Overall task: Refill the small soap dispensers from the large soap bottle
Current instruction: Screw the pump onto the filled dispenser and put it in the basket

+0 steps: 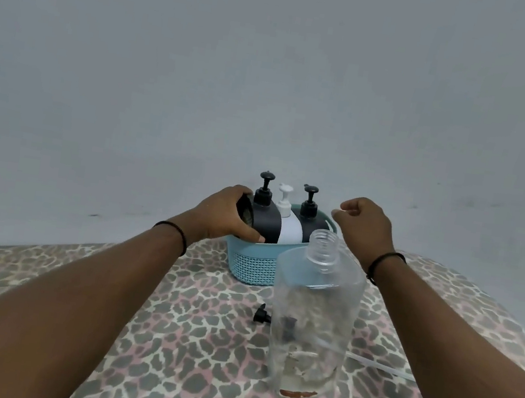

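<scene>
A large clear soap bottle point(316, 311) stands uncapped at the table's front, nearly empty. Its black pump cap point(262, 316) lies on the cloth to its left, its tube running behind the bottle. Behind, a light blue basket point(250, 264) holds three small dispensers: a dark grey one point(266, 219) with a black pump on the left, a white one point(291, 226) in the middle and another dark one point(308, 210) on the right. My left hand point(228, 216) wraps around the left dark dispenser. My right hand point(367, 225) hovers over the basket's right rim, fingers curled, holding nothing.
The table is covered with a leopard-print cloth point(194, 341). A plain grey wall point(271, 82) rises directly behind the basket. A thin clear tube point(379, 363) lies on the cloth to the right of the large bottle.
</scene>
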